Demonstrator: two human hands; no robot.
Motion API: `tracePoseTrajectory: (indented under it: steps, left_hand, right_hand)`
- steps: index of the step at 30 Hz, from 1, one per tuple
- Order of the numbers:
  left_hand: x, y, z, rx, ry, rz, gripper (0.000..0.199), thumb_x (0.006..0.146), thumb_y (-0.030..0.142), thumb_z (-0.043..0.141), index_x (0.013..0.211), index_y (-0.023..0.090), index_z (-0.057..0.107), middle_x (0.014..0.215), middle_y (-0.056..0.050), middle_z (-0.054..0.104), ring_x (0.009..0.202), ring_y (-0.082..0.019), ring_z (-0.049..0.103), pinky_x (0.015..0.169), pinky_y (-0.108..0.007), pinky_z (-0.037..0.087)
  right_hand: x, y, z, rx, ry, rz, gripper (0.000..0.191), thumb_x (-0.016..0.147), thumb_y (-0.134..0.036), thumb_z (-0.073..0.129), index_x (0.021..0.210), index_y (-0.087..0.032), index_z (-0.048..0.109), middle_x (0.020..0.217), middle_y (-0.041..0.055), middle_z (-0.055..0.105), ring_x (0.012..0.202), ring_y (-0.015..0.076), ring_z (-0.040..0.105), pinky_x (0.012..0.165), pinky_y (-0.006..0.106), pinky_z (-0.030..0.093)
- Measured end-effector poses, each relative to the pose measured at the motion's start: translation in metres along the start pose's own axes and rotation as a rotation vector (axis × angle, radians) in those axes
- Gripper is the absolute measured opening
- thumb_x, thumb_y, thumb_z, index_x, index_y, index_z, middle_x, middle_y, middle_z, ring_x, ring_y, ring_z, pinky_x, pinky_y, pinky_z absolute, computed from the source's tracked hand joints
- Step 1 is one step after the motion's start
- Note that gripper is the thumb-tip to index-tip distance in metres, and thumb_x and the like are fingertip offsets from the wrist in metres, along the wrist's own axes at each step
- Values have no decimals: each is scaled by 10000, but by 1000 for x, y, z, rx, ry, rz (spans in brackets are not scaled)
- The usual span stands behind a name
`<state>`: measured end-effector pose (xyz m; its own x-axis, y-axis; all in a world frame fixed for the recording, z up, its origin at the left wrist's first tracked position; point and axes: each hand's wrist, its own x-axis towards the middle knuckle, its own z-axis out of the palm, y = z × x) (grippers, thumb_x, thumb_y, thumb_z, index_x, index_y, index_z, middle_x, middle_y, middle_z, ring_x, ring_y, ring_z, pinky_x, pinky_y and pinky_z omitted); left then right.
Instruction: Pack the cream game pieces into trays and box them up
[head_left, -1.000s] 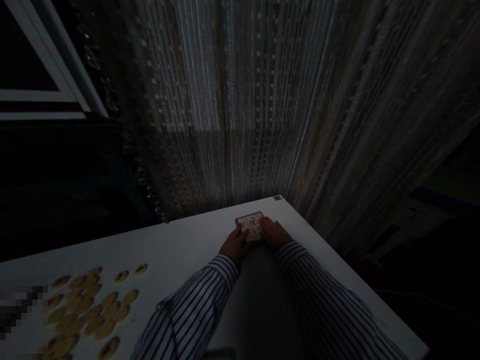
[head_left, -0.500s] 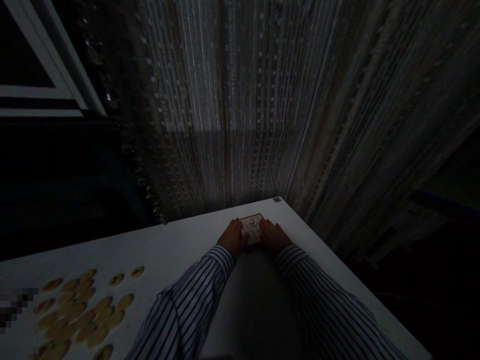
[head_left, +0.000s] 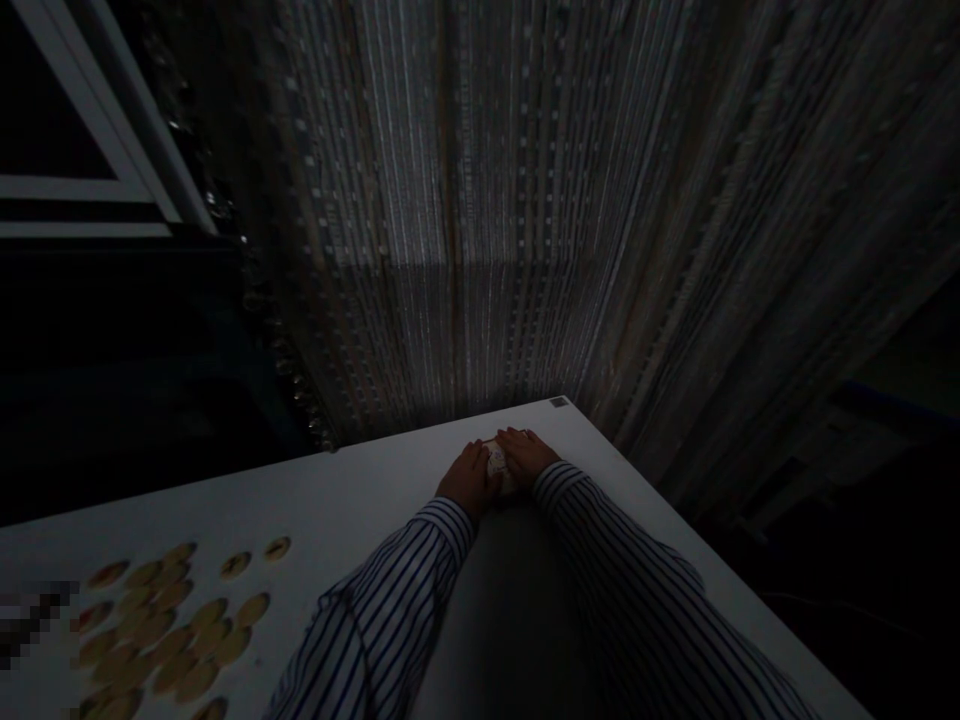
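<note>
A small flat box with a pale, dark-printed top lies near the far corner of the white table. My left hand grips its left side, fingers bent over the edge. Across the right part of its top my right hand lies with fingers stretched out, hiding much of the print. Both forearms are in blue-and-white striped sleeves. The dim light hides the thumbs' exact contact.
Several round wooden discs are spread over the left of the white table; some bear dark marks. A string curtain hangs right behind the table's far edge. A small dark square marks the far corner.
My right hand has moved left from the box's right side onto its top, covering more of the print. My left hand stays at the left side.
</note>
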<state>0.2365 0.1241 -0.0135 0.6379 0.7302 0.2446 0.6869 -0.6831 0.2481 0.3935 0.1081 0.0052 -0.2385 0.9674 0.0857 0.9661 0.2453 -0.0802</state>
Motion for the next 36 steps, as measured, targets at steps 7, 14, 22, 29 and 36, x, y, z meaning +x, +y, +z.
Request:
tracePoseTrajectory:
  steps: [7,14,22,29,36]
  left_hand:
    - [0,-2,4,9,13,-9,523,795,335,373,1208,16,347,1306,-202,324,1216,-270,273,982,-406,266]
    - [-1,-1,2,4,20,-16,538,788,337,379,1211,6,352,1303,-205,330,1211,-269,283,990,-389,259]
    - [1,1,5,-35,8,-50,520,807,338,348,1215,16,341,1325,-208,286,1226,-266,256,993,-400,259]
    - [-17,11,7,-70,-50,12,474,803,330,399,1197,69,372,1334,-206,261,1179,-253,353,940,-361,357]
    - [-23,15,8,-11,-98,-5,464,774,293,476,1188,98,399,1307,-211,315,1120,-271,426,882,-365,402]
  right_hand:
    - [-10,21,3,42,20,103,474,820,-221,281,1283,-119,299,1350,93,280,1239,215,220,970,445,227]
    - [-27,22,2,25,61,98,463,825,-244,310,1257,-78,339,1326,143,310,1223,235,258,975,427,246]
    - [-38,24,19,25,83,21,457,839,-247,308,1219,-2,374,1293,193,344,1205,261,288,965,403,304]
    - [-38,27,25,48,143,2,435,840,-265,295,1214,-64,390,1289,159,367,1210,253,282,972,444,296]
    - [-37,27,25,84,155,0,440,838,-278,307,1212,-65,400,1286,160,370,1198,248,308,977,439,296]
